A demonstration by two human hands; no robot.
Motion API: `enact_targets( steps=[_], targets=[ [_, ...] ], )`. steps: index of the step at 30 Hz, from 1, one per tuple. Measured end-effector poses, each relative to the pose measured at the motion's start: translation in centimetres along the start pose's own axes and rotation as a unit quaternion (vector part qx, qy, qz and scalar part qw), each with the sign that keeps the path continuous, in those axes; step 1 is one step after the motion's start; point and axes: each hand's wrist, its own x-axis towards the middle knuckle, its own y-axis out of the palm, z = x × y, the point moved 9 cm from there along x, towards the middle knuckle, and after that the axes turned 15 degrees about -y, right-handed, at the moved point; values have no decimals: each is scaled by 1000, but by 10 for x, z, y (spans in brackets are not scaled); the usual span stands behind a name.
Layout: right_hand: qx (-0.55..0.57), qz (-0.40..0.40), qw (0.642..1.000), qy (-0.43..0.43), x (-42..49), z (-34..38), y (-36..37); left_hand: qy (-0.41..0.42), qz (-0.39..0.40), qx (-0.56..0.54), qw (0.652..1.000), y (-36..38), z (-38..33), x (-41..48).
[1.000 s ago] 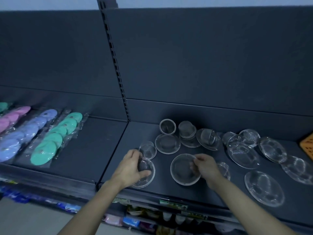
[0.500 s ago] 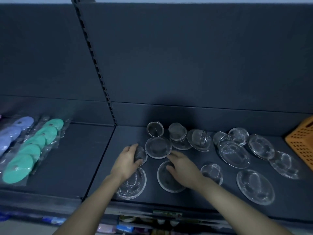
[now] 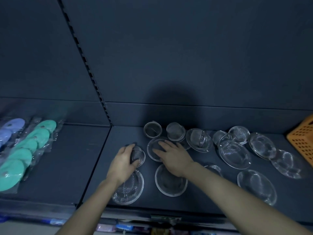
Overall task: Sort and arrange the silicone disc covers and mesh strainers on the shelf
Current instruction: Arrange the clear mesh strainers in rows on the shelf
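Your left hand (image 3: 124, 161) is cupped over a small domed strainer (image 3: 138, 154) on the dark shelf (image 3: 71, 163), just right of the slotted upright (image 3: 88, 65). Its fingers (image 3: 129, 148) curl round the dome and the thumb hooks its near edge, so that hand is grasping it. Your right hand (image 3: 175, 157) lies just beside it, its fingers straight and spread flat on a shallow round strainer (image 3: 152, 152), resting there and curled round nothing. In front of your left wrist sits a wide flat strainer (image 3: 131, 189) at the shelf's front edge, and beside it, partly under your right wrist, a rimmed flat strainer (image 3: 169, 184). Behind your hands, near the back panel, stand an upright cup strainer (image 3: 152, 130), an upturned cup strainer (image 3: 175, 131) and a handled strainer (image 3: 199, 139) tilted on a flat one. To the right, more flat mesh strainers (image 3: 234, 154) lie loosely, some overlapping, reaching towards an orange basket (image 3: 303, 139) at the right edge. One small strainer (image 3: 214, 168) shows just beyond your right forearm. In the left bay, well apart from the strainers, bagged green silicone discs (image 3: 25, 150) lie in an overlapping row, with purple silicone discs (image 3: 10, 128) just beside them at the left edge.
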Motion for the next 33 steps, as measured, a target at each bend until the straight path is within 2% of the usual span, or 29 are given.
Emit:
enact_targets(
  steps=[9,13,19,24,27,30,33],
  targets=[
    [12,-38,999,14,-59,-22,3,58,-15,-18,998,2,-43,-10],
    [22,-97,992,78,-96,-43,-2,80,0,-23,996,13,-67,-18],
    [15,-89,985,150,-153,-77,5,123,61,-9,990,47,-111,-34],
    [25,-111,976,184,-183,-99,4,179,125,-1,976,89,-150,-50],
    [29,-120,975,183,-197,-105,5,204,164,39,964,120,-166,-61],
    [61,-166,966,187,-206,-109,-5,220,194,87,952,147,-177,-70],
    [91,-212,950,211,-210,-115,-20,231,207,86,947,156,-184,-73]
  ],
)
